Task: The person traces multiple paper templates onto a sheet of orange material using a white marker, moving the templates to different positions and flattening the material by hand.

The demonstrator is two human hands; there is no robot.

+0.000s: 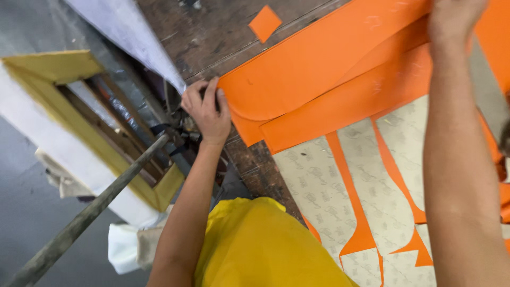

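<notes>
Two hands pinning a folded orange sheet on a worn wooden surface

The orange sheet (319,69) is lying with its long axis running from lower left to upper right; the left hand (206,109) is curling closed on its near left corner, while the right hand (454,18) is pressing the far end, fingers out of view. Beneath, patterned cream paper (319,191) is showing orange strips; a small orange square (264,23) is sitting apart.
</notes>
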